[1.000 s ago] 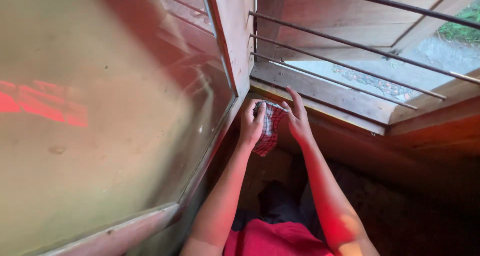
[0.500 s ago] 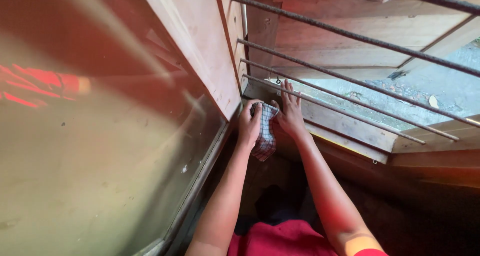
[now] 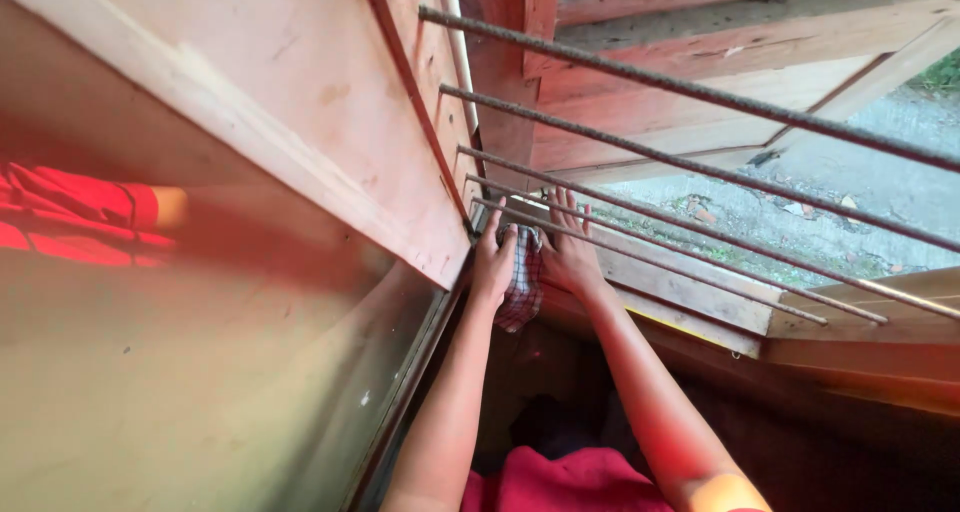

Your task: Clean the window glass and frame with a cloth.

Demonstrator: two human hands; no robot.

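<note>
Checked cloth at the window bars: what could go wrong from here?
1. The checked cloth is pinched between the left hand and right hand with its lower end hanging free; a loose hold could drop it into the dark gap below.
2. The right hand's fingers lie against the rough metal bars, so they may scrape or get pinched.
3. The wooden sill looks worn; splinters are possible.

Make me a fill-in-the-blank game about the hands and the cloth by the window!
1. The checked cloth is held between the left hand and the ____ hand.
2. Across the window opening run thin ____ bars.
3. The right hand has its fingers spread near the wooden window ____.
4. The person's shirt at the bottom is ____.

Missing words: right; metal; sill; red
</note>
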